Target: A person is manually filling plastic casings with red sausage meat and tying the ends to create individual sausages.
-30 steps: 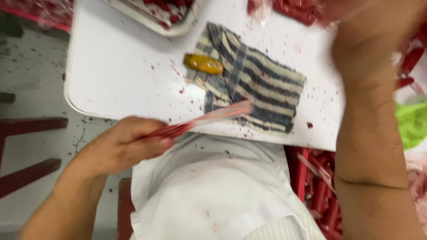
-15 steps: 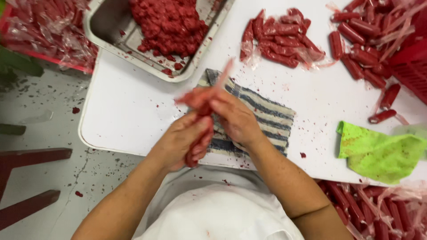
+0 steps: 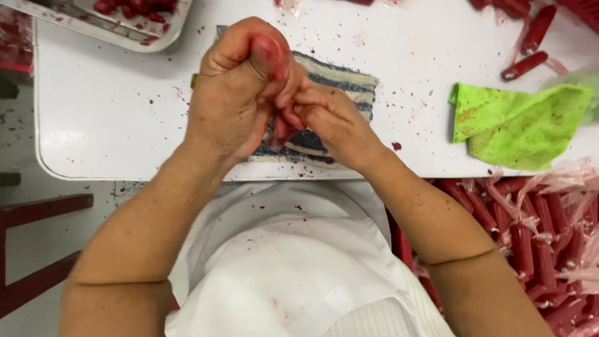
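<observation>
A food-processing workroom, likely a sausage-making station: a white table (image 3: pixel 112 125) speckled with red bits, a metal tray (image 3: pixel 125 31) of minced meat at its far-left corner, red sausages (image 3: pixel 530 37) at its far-right edge.

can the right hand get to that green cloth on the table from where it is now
Probably yes. The green cloth lies open on the white table, to the right hand's side, with only bare tabletop between. But both hands are busy: the left hand and right pinch a small red piece together.
</observation>
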